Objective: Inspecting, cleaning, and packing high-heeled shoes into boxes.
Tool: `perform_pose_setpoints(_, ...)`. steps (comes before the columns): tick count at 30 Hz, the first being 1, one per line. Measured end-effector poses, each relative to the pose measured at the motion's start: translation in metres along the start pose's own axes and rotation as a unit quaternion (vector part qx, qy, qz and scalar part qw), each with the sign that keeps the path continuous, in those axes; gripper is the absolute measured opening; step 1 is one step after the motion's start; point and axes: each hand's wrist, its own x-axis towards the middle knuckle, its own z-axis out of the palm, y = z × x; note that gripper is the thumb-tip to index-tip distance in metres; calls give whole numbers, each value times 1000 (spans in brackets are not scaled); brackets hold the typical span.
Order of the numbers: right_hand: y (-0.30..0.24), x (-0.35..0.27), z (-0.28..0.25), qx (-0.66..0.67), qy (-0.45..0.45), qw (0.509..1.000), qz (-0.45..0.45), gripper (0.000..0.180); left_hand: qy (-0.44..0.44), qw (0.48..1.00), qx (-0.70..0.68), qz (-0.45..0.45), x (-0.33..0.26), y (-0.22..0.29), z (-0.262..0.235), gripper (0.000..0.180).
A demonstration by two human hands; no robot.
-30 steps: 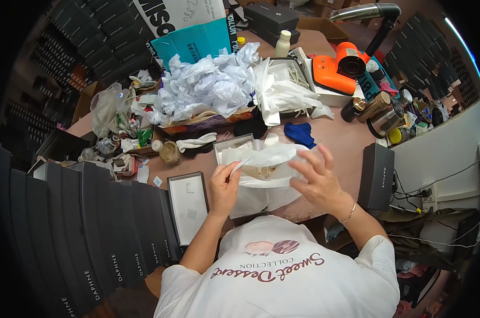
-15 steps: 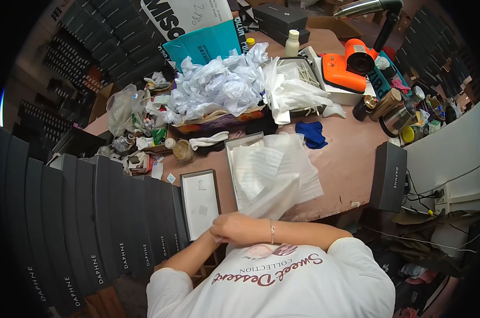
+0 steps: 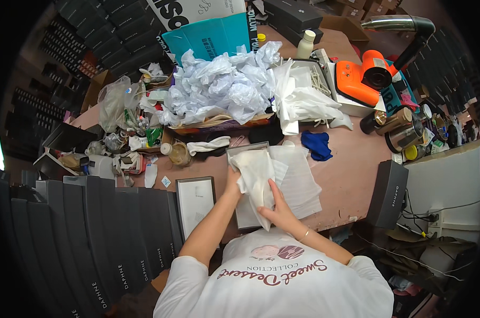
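Note:
Over an open grey shoebox (image 3: 243, 217) at the table's front edge, both hands have hold of a white soft wrapped bundle (image 3: 257, 177). My left hand (image 3: 233, 183) grips its left side, with the fingers partly hidden by the white material. On the right side of the bundle, my right hand (image 3: 282, 213) presses with its thumb and fingers set apart around the lower part. What lies inside the wrapping cannot be seen. Thin white foam sheets (image 3: 301, 185) spread out of the box to the right. A shoebox lid (image 3: 196, 204) with a white inner face lies left of the box.
Tall stacks of dark shoeboxes (image 3: 97, 238) stand at the left. Crumpled white paper (image 3: 224, 85) fills a carton behind. A blue cloth (image 3: 317, 146), an orange device (image 3: 354, 85) and a steel kettle (image 3: 404, 135) are to the right. A dark box (image 3: 387, 193) stands at the right edge.
My hands, crossed together by my chest before, are apart and farther forward over the box. The white bundle is now between them. The view has shifted slightly.

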Motion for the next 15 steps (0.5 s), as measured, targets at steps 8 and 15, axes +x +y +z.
perform_pose_setpoints(8, 88, 25, 65, 447, 5, 859, 250, 70, 21, 869, 446, 212, -27, -67, -12, 48)
perform_pose_setpoints(15, 44, -40, -13, 262, -149, 929, 215, 40, 116, 884, 410, 191, -17, -108, -2, 47)
